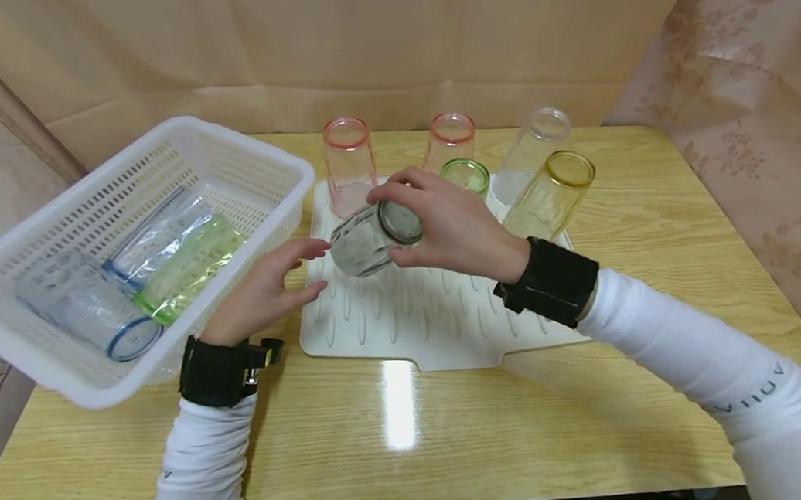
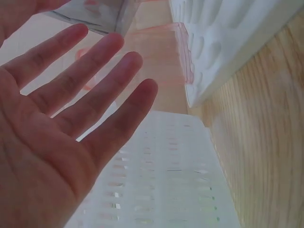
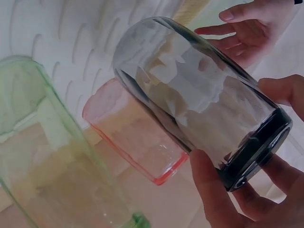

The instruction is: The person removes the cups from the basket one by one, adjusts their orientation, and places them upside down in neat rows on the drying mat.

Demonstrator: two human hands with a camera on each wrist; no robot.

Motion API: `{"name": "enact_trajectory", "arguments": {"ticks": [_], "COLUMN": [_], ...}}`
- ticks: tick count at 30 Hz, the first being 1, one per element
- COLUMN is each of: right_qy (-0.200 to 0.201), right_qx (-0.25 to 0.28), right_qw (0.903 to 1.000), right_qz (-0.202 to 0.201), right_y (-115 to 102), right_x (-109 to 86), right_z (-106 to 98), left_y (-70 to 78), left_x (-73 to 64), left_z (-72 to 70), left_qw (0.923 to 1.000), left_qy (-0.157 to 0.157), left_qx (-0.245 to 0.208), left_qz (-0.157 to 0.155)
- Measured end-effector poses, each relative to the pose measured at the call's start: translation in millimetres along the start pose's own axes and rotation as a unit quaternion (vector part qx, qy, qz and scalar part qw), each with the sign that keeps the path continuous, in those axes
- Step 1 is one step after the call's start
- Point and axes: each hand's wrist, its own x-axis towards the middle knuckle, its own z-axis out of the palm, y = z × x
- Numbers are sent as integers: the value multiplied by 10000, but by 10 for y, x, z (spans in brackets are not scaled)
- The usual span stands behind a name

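A smoky grey drinking glass [image 1: 358, 247] is held tilted above the white ridged mat [image 1: 406, 323]. My right hand [image 1: 451, 227] grips it around its thick dark base, fingers on one side and thumb on the other, as the right wrist view shows. The glass's wide end points toward my left hand [image 1: 267, 290], whose fingers are spread and relaxed close to it; in the left wrist view that palm [image 2: 42, 156] holds nothing. Behind the grey glass, a pink glass [image 1: 351, 172] stands at the mat's back left corner. A green glass [image 1: 465, 174] is partly hidden by my right hand.
Another pink glass [image 1: 451, 150], a clear glass [image 1: 531, 148] and a yellow glass [image 1: 550, 197] stand toward the back right of the mat. At left, a white perforated basket [image 1: 19, 385] contains blue-edged glasses [image 1: 91, 310] and a green glass [image 1: 189, 269] lying down.
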Motion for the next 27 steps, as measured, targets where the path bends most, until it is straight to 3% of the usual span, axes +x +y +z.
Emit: {"name": "enact_trajectory", "arguments": {"ticks": [6, 15, 27], "right_qy": [-447, -664, -1092], "right_qx": [-165, -334, -534], "right_qw": [9982, 9957, 9895], "right_qz": [359, 556, 786], "right_y": [-49, -68, -52], "right_x": [199, 431, 592], "right_z": [44, 82, 70], "left_y": [-7, 12, 78], "left_x": [-11, 13, 25], "left_z": [-8, 9, 23], "left_qw": [9995, 9986, 9984], "left_qy": [161, 329, 340], "left_qx": [252, 381, 442], "left_qz": [-30, 145, 38]}}
